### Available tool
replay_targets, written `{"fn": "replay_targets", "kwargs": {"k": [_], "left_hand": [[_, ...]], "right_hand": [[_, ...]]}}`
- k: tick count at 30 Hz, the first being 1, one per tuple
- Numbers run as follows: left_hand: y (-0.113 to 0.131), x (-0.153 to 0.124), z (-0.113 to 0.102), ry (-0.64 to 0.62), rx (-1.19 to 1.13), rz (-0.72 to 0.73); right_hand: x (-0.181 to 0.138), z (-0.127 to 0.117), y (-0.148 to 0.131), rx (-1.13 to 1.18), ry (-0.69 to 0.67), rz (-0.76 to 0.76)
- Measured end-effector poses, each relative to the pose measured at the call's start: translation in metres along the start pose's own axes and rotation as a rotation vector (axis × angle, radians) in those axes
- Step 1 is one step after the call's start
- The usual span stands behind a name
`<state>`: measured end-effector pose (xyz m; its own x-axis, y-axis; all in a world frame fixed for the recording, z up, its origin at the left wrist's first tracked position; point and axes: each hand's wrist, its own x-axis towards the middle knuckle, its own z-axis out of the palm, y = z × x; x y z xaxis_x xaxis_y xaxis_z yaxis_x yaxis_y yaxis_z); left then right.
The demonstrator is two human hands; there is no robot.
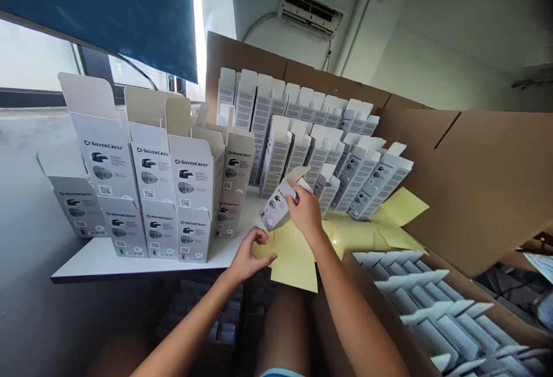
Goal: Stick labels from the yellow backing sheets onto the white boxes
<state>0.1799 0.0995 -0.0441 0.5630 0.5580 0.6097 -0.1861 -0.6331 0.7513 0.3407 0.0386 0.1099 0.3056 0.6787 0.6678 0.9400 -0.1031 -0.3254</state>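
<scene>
Step in hand looks like handling one small box (275, 206), flap up, tilted over yellow sheets (294, 256) mid-table; R hand (305, 211) clamped on its upper end. L hand (249, 257) holds nothing, thumb & fingers apart, just nr it; next move prob. calls for L to steady the box. Stacked boxes (110, 164) at left, upright rows (276, 152) far side crowd the space; filled carton (367, 296) near right.

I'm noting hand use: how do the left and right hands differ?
The right hand grips a printed box, while the left hand holds nothing. The left hand's thumb stands apart from its curled fingers; the right hand's fingers close on the box. Both hands are bare.
</scene>
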Motion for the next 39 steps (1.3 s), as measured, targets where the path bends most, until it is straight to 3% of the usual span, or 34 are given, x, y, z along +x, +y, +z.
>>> {"fn": "replay_targets", "kwargs": {"k": [4, 7, 10, 13, 15, 18, 20, 24, 28, 32, 35, 37, 39], "left_hand": [[0.014, -0.012, 0.009, 0.284, 0.161, 0.019], [0.023, -0.014, 0.003, 0.248, 0.234, -0.030], [0.021, -0.015, -0.010, 0.227, 0.227, -0.137], [0.011, -0.020, -0.018, 0.253, 0.232, -0.195], [0.006, -0.024, -0.019, 0.248, 0.240, -0.209], [0.001, -0.028, -0.012, 0.275, 0.280, -0.204], [-0.001, -0.029, -0.005, 0.310, 0.305, -0.198], [-0.006, -0.033, 0.002, 0.370, 0.347, -0.177], [-0.009, -0.036, 0.002, 0.387, 0.380, -0.143], [-0.006, -0.035, 0.000, 0.431, 0.425, -0.042], [0.006, -0.046, 0.002, 0.535, 0.476, 0.148], [0.021, -0.065, 0.009, 0.625, 0.406, 0.221], [0.039, -0.088, 0.019, 0.629, 0.172, 0.163]], "right_hand": [[-0.040, -0.002, -0.029, 0.019, -0.010, -0.068], [-0.064, 0.002, -0.050, 0.077, -0.037, -0.162], [-0.081, -0.004, -0.052, 0.224, -0.095, -0.223], [-0.098, -0.018, -0.029, 0.274, -0.212, -0.098], [-0.114, -0.023, -0.009, 0.173, -0.393, 0.033], [-0.139, -0.013, 0.016, -0.043, -0.690, 0.228], [-0.154, 0.002, 0.025, -0.145, -0.763, 0.329], [-0.173, 0.025, 0.038, -0.167, -0.671, 0.389], [-0.183, 0.024, 0.053, -0.035, -0.519, 0.343], [-0.190, 0.020, 0.062, 0.085, -0.207, 0.255], [-0.196, 0.016, 0.057, 0.109, 0.007, 0.181], [-0.202, 0.012, 0.048, 0.081, 0.034, 0.124], [-0.211, 0.006, 0.034, 0.034, 0.020, 0.101]]}}
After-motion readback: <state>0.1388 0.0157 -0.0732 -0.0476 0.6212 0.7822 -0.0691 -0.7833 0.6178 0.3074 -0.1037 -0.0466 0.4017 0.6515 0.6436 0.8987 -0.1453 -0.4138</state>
